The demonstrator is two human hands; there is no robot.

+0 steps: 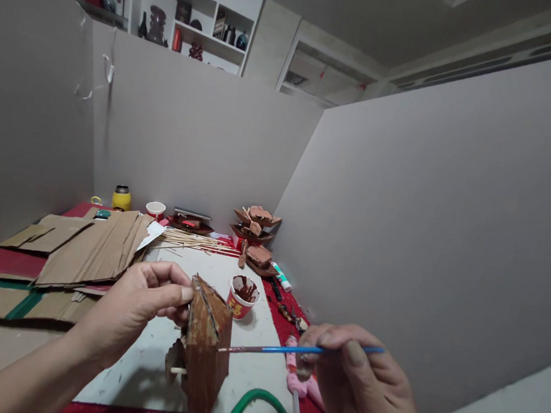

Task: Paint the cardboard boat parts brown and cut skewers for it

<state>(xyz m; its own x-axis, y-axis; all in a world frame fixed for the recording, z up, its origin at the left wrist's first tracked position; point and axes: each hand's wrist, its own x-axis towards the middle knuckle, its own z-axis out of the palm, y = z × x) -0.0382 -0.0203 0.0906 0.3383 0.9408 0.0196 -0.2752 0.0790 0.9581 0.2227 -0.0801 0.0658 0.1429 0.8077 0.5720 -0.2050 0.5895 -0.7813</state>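
Note:
My left hand [139, 307] pinches the top edge of a small brown-painted cardboard model [206, 346] and holds it upright over a white sheet [245, 371]. My right hand [362, 382] is closed on a thin blue-handled paintbrush [294, 350]. The brush tip touches the model's right side. Just behind the model stands a red paper cup with brown paint [243, 295]. A small wooden stick pokes out of the model's lower left.
Flat cardboard sheets [88, 250] lie at the left, a bundle of wooden sticks [192, 240] beyond them. Painted cardboard boats [257, 230] are stacked at the back. A yellow jar [121, 198], a second cup [155, 209], a glue tube [281, 276] and grey partition walls surround the table.

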